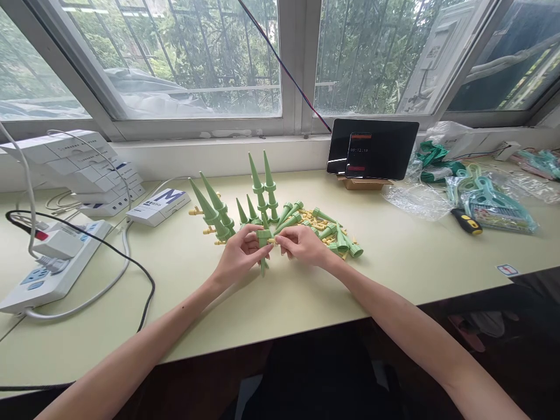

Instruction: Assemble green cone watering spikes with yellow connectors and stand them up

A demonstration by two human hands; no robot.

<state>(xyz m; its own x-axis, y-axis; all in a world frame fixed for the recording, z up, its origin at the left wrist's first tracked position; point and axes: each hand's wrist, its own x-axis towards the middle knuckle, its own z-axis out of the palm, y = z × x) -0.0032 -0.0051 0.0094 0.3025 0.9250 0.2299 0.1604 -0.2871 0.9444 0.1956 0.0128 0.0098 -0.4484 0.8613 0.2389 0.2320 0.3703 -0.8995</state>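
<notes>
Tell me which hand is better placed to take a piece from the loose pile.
Probably the right: the right hand sits beside the loose pile, though it pinches a yellow piece. The left hand is farther away, holding a green spike.

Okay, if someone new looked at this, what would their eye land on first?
Probably the green spiked part held upright in the left hand over the table, with the right hand pinching at a small yellow piece by its side. Next, the tall green spikes behind and left of it, and the loose pile of green and yellow parts to the right. Farther back, a dark tablet stands below the window.
</notes>
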